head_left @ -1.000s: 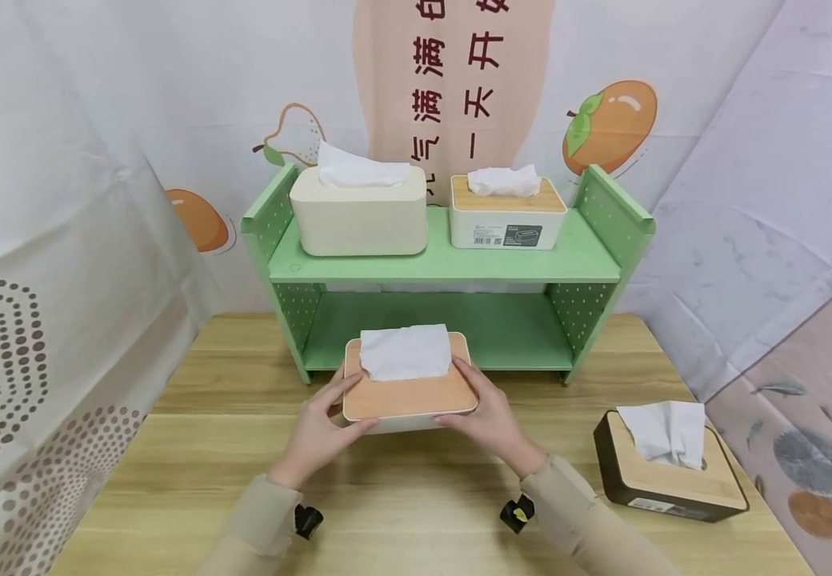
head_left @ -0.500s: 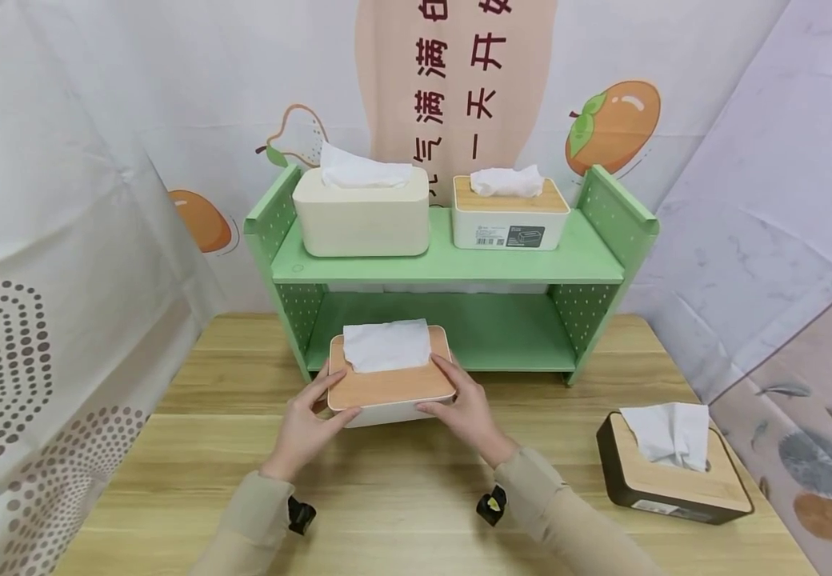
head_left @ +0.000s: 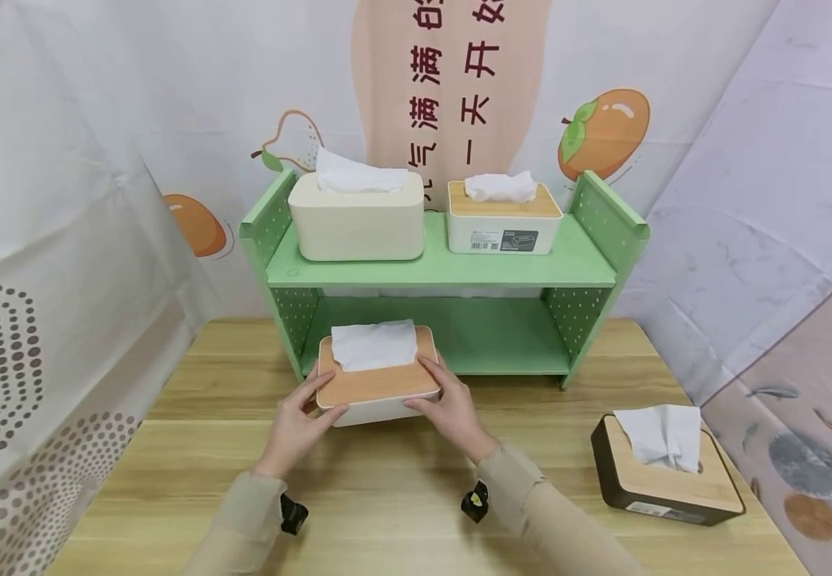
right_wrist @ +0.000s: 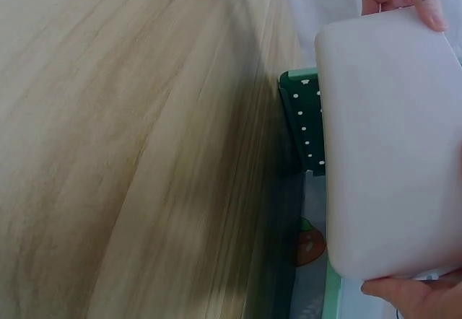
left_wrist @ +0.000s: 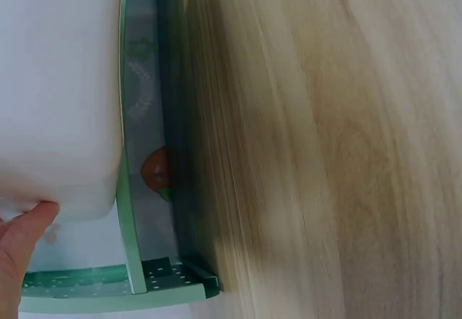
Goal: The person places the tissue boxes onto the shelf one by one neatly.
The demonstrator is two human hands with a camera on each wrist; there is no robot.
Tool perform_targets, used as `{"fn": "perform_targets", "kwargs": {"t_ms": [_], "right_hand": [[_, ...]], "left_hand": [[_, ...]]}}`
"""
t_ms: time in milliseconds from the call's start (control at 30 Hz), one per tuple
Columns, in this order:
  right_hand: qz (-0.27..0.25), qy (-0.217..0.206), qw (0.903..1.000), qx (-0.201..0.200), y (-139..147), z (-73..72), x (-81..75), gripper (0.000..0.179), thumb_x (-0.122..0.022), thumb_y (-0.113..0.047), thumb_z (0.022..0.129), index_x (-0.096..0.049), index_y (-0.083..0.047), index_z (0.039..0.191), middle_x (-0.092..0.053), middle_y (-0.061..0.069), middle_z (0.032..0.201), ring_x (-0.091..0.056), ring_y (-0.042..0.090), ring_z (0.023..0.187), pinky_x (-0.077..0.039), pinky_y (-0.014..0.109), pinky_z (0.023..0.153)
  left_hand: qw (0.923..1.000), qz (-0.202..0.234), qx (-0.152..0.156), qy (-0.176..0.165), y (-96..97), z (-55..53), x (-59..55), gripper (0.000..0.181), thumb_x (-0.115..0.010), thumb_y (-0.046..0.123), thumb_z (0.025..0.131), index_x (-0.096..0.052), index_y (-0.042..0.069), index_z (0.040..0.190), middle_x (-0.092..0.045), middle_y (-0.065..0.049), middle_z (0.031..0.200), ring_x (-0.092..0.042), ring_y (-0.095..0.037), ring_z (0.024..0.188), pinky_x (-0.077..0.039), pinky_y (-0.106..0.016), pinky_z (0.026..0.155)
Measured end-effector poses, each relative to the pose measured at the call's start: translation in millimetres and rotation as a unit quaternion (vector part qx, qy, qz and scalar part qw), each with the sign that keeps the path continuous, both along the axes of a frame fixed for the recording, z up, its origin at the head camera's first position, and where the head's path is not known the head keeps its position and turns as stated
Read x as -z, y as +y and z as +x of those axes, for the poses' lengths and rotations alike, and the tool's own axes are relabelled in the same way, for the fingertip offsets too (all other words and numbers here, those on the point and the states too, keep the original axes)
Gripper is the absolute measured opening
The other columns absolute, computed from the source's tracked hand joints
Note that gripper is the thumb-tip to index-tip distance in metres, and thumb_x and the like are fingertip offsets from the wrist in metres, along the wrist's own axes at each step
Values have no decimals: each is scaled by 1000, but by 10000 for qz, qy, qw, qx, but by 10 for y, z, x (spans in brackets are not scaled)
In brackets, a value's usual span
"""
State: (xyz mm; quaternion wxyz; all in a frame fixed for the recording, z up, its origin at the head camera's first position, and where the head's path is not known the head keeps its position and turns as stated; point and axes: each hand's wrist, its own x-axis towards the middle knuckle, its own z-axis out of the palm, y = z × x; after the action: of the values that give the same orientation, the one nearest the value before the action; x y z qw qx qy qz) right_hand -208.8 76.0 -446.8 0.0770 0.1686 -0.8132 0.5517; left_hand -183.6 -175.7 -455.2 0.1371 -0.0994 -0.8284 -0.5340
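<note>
Held box [head_left: 378, 386] shifted left, wooden table [head_left: 380, 488], printed curtains [head_left: 193, 104]

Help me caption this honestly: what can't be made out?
Head: upper wall lettering, cut off by top edge.
Head: label print on shelved box, too small.
Head: part of lower shelf, behind held box.
Left wrist: most of left hand, cut off by picture edges.

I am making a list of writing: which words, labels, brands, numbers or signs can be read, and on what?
"气满满": back curtain, read upward; neighbouring characters cut off or partly hidden.
"一天开": back curtain, upward; next cut off.
Right shelf box: print too small.
Dark box: print too small.
Held box: none seen.
</note>
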Motion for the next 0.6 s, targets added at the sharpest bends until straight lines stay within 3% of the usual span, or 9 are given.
{"fn": "perform_targets", "kwargs": {"t_ms": [100, 167, 200, 267, 300, 333, 400, 433, 600], "right_hand": [[156, -1, 9999, 48, -24, -27, -20, 71, -79, -17, 75, -48, -9, 139, -34, 18, 149, -26, 29, 141, -44, 38, 100], [257, 30, 9997, 41, -38, -51, -26, 71, -79, -19, 75, -48, -10, 139, -34, 20, 149, -55, 28, 119, -51, 32, 85], [313, 18, 9995, 54, -46, -61, -29, 71, -79, -21, 75, -48, -11, 139, -33, 20, 149, -62, 28, 103, -51, 29, 79], [384, -10, 9992, 69, -61, -73, -37, 71, -78, -22, 76, -48, -11, 139, -34, 20, 149, -63, 29, 100, -49, 27, 74], [406, -30, 9991, 63, -67, -80, -37, 71, -78, -22, 76, -48, -11, 139, -34, 20, 149, -64, 30, 89, -48, 28, 73], [435, -41, 9990, 68, -73, -87, -37, 71, -78, -23, 76, -48, -11, 139, -35, 20, 149, -64, 31, 89, -48, 30, 77], [508, -77, 9986, 96, -85, -101, -48, 71, -78, -23, 76, -47, -12, 140, -39, 16, 147, -50, 34, 125, -45, 36, 93], [564, -60, 9984, 85, -88, -111, -52, 71, -78, -23, 77, -47, -11, 140, -41, 15, 147, -39, 33, 134, -43, 39, 100], [769, -99, 9970, -19, -91, -196, -98, 71, -75, -22, 80, -43, -10, 142, -42, 10, 147, -24, 31, 143, -29, 47, 112]], "left_hand": [[9999, -81, -63, 48, -20, -23, -21, 53, -76, 13, 80, -58, 2, 128, -32, -19, 150, -43, -32, 129, -46, -13, 85], [9998, -152, -134, 46, -26, -36, -42, 51, -75, 11, 80, -57, 0, 127, -32, -20, 150, -43, -33, 130, -47, -21, 89], [9996, -203, -176, 27, -28, -41, -50, 51, -74, 10, 81, -57, -1, 127, -32, -20, 150, -43, -34, 130, -48, -27, 91], [9993, -267, -237, -53, -26, -47, -66, 50, -73, 8, 82, -56, -2, 128, -30, -21, 151, -40, -35, 132, -46, -38, 94], [9992, -286, -257, -77, -26, -51, -67, 49, -72, 7, 83, -55, -2, 128, -30, -21, 151, -39, -36, 133, -44, -42, 95], [9992, -295, -268, -89, -27, -56, -67, 49, -71, 6, 83, -55, -3, 128, -30, -21, 151, -37, -37, 134, -43, -45, 96], [9990, -344, -281, -84, -29, -65, -63, 48, -70, 7, 84, -55, -2, 129, -30, -21, 151, -36, -38, 135, -43, -48, 96], [9989, -362, -282, -54, -29, -69, -62, 48, -70, 8, 85, -55, -2, 129, -30, -21, 151, -36, -38, 135, -43, -47, 96], [9984, -454, -301, 173, -20, -116, -59, 47, -69, 16, 86, -56, 1, 129, -31, -19, 151, -36, -38, 135, -44, -47, 96]]}}
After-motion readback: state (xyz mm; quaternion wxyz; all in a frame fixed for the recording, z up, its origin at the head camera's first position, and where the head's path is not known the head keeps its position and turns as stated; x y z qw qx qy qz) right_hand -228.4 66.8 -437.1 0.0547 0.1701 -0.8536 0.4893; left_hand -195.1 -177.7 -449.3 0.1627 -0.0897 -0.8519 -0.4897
